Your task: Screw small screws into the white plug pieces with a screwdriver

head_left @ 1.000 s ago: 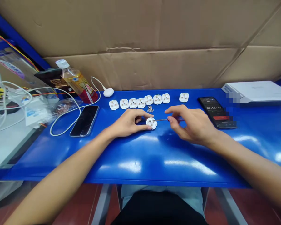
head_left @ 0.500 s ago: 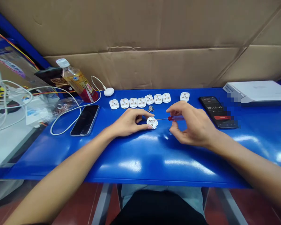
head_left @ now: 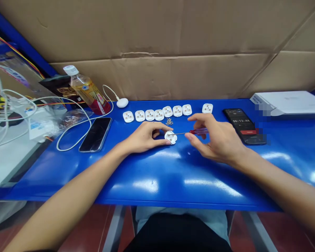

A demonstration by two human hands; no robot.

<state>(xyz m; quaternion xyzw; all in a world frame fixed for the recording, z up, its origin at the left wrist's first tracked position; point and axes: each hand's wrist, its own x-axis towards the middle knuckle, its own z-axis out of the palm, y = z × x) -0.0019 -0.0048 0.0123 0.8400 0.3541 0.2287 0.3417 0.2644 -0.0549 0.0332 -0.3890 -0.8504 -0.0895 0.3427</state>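
My left hand (head_left: 144, 137) pinches a small white plug part (head_left: 171, 137) that rests on the blue table (head_left: 157, 175). My right hand (head_left: 215, 140) grips a screwdriver (head_left: 191, 132) with a red handle, held nearly level, its thin shaft tip touching the white part. Behind the hands lies a small heap of screws (head_left: 169, 121). Farther back, several white plug parts (head_left: 159, 114) stand in a row, and one more white part (head_left: 207, 108) sits apart to the right.
A dark phone (head_left: 95, 134) and a white cable (head_left: 76, 119) lie at the left, near a drink bottle (head_left: 85, 91). A phone showing a timer (head_left: 243, 125) lies at the right, a white box (head_left: 288, 102) beyond it. Cardboard (head_left: 173, 49) walls the back.
My right fingers have shifted along the screwdriver handle, turning it, and more of the red handle now shows. The left hand and the white part have stayed in place.
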